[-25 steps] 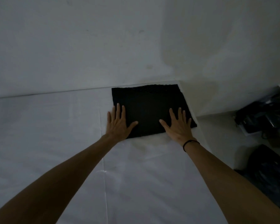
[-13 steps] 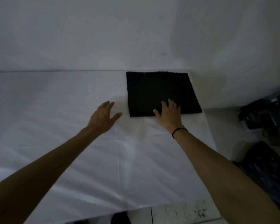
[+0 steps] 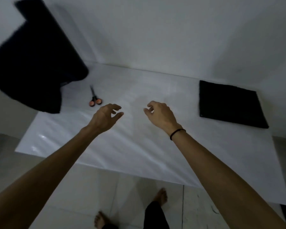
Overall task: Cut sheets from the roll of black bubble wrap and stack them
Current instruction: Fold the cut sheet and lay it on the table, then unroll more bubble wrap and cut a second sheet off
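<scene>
A big roll of black bubble wrap (image 3: 35,60) stands at the far left, its loose end hanging down onto the white sheet (image 3: 139,146). Scissors with orange handles (image 3: 94,98) lie just right of the roll. The stack of cut black sheets (image 3: 228,104) lies flat at the far right of the white sheet. My left hand (image 3: 106,116) and my right hand (image 3: 160,114) hover over the middle of the white sheet, fingers loosely curled, holding nothing. Both hands are well clear of the stack and the roll.
The white sheet covers the floor against a white wall. Grey floor tiles (image 3: 89,187) show in front of it, with the person's bare feet (image 3: 160,195) at the sheet's near edge. A dark object sits at the bottom right corner.
Both hands have left the stack of black sheets and moved left to the middle. The view has swung left, bringing the roll and scissors into sight.
</scene>
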Demonstrator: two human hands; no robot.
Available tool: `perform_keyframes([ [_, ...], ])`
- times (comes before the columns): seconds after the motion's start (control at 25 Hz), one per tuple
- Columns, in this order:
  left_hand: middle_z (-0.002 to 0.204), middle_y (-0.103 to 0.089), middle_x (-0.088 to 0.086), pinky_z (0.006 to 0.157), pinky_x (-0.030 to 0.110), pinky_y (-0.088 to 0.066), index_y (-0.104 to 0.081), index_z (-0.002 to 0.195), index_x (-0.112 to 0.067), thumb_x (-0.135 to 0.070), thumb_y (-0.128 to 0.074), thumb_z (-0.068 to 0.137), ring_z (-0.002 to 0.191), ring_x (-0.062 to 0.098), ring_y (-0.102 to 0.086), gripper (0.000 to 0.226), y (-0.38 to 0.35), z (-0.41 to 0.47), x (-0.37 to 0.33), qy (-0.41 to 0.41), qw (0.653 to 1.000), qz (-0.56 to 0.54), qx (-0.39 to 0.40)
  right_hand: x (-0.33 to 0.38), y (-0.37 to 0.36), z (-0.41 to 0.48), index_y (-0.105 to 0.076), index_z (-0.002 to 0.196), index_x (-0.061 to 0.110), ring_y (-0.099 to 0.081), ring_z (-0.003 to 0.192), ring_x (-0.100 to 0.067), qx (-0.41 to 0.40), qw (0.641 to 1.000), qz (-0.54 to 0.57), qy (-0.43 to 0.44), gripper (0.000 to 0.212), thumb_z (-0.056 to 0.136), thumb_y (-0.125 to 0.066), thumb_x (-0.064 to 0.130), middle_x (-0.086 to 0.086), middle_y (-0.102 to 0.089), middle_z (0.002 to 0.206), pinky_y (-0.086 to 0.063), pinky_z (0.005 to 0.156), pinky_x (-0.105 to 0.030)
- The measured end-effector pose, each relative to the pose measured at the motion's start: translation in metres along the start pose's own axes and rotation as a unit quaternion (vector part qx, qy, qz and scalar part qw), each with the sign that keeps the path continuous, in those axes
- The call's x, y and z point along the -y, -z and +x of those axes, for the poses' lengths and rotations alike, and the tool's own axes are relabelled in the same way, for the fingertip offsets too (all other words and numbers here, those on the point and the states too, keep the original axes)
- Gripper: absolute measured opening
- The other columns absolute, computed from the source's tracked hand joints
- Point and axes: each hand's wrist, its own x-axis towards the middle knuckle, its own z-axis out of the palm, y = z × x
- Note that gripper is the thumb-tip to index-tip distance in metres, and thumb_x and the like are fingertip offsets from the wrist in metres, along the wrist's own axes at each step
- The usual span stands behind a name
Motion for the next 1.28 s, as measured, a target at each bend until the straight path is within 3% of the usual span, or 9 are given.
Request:
perform_keyframes([
  [0.2,0.109,-0.072,0.000,0.078,0.034,-0.058,-0.068,0.117,-0.016,-0.037,-0.061,0.096,0.089,0.011,-0.066,0.030,0.121,-0.083,0.073,0.027,0.998,-0.016,-0.054,0.137,-0.038,-0.038,-0.066,0.121,0.016,-0.067,0.098,-0.021,0.006,0.998,0.055,0.023,0.040,0.096,-0.056,0.046,0.000,-0.071,0.112,-0.056,0.086,-0.037],
  [0.36,0.108,-0.071,0.006,0.080,0.031,-0.057,-0.067,0.116,-0.013,-0.030,-0.065,0.095,0.090,0.015,-0.067,0.028,0.195,-0.113,0.117,0.044,0.988,-0.012,-0.150,0.209,-0.061,-0.059,-0.067,0.118,0.017,-0.067,0.097,-0.021,0.030,0.997,0.051,0.048,0.035,0.096,-0.056,0.043,0.000,-0.071,0.112,-0.057,0.085,-0.038],
  [0.56,0.130,-0.056,0.013,0.095,0.039,-0.045,-0.059,0.126,-0.011,-0.023,-0.066,0.092,0.118,0.030,-0.052,0.037,0.267,-0.086,0.147,0.055,0.960,0.050,-0.269,0.284,-0.068,-0.021,-0.069,0.115,0.018,-0.069,0.095,-0.020,0.045,0.993,0.011,0.106,0.027,0.097,-0.056,0.035,0.000,-0.073,0.109,-0.058,0.083,-0.039],
  [0.76,0.146,-0.045,0.016,0.108,0.049,-0.037,-0.042,0.145,-0.009,-0.036,-0.066,0.092,0.132,0.037,-0.043,0.064,0.321,-0.005,0.173,0.064,0.964,0.141,-0.217,0.347,-0.056,0.058,-0.067,0.119,0.015,-0.067,0.096,-0.022,0.019,0.985,-0.034,0.169,0.028,0.101,-0.052,0.029,-0.005,-0.072,0.110,-0.057,0.083,-0.041],
  [0.88,0.147,-0.045,0.016,0.108,0.050,-0.038,-0.038,0.148,-0.010,-0.045,-0.065,0.091,0.133,0.037,-0.042,0.072,0.335,0.052,0.183,0.084,0.964,0.173,-0.185,0.378,-0.045,0.120,-0.066,0.120,0.016,-0.067,0.097,-0.025,-0.002,0.979,-0.061,0.196,0.028,0.102,-0.048,0.028,-0.008,-0.071,0.111,-0.056,0.082,-0.043],
  [0.96,0.139,-0.054,0.015,0.101,0.048,-0.043,-0.046,0.143,-0.011,-0.044,-0.065,0.092,0.127,0.036,-0.050,0.063,0.339,0.080,0.193,0.103,0.967,0.172,-0.156,0.397,-0.035,0.157,-0.065,0.119,0.015,-0.066,0.095,-0.028,-0.017,0.974,-0.090,0.208,0.030,0.104,-0.044,0.028,-0.010,-0.070,0.112,-0.055,0.079,-0.041],
  [1.04,0.122,-0.067,0.013,0.084,0.040,-0.048,-0.063,0.125,-0.012,-0.033,-0.061,0.095,0.111,0.033,-0.061,0.037,0.345,0.098,0.207,0.108,0.971,0.160,-0.139,0.417,-0.025,0.193,-0.062,0.120,0.013,-0.064,0.096,-0.029,-0.032,0.966,-0.125,0.224,0.030,0.105,-0.040,0.025,-0.011,-0.068,0.113,-0.053,0.077,-0.040],
  [1.12,0.106,-0.072,0.012,0.069,0.033,-0.043,-0.071,0.106,-0.012,-0.022,-0.058,0.097,0.095,0.032,-0.066,0.020,0.352,0.106,0.222,0.100,0.977,0.136,-0.132,0.437,-0.022,0.229,-0.059,0.124,0.010,-0.060,0.103,-0.030,-0.028,0.957,-0.168,0.235,0.030,0.104,-0.038,0.017,-0.012,-0.065,0.119,-0.052,0.079,-0.041],
  [1.28,0.102,-0.073,0.004,0.068,0.034,-0.047,-0.072,0.100,-0.018,-0.023,-0.059,0.096,0.094,0.028,-0.066,0.014,0.380,0.105,0.250,0.087,0.979,0.146,-0.112,0.470,-0.030,0.287,-0.045,0.141,0.010,-0.041,0.127,-0.031,0.024,0.932,-0.272,0.237,0.044,0.098,-0.041,0.003,-0.012,-0.049,0.139,-0.047,0.093,-0.045],
])
